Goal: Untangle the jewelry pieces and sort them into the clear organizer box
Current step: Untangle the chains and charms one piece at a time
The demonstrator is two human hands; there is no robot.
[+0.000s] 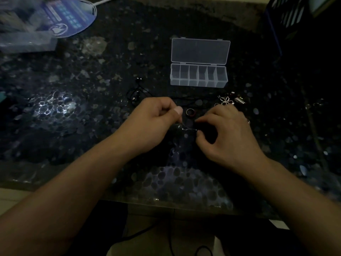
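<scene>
Frame centre: left hand (156,119) and right hand (227,130) fingers pinch thin chain (188,129) over dark worktop (92,80). Clear organizer box (198,76) open, upper centre. Fan (72,17) upper left, print unreadable.

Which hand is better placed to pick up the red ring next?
Left hand: its thumb tip lies right beside the red ring. Both hands pinch the thin chain, so one must let go.

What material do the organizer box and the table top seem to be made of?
The organizer box looks like clear, slightly frosted plastic: the dark table shows through its walls and open lid. The table top appears to be polished dark stone, perhaps granite: it is speckled with pale flecks and shows glossy reflections.
</scene>
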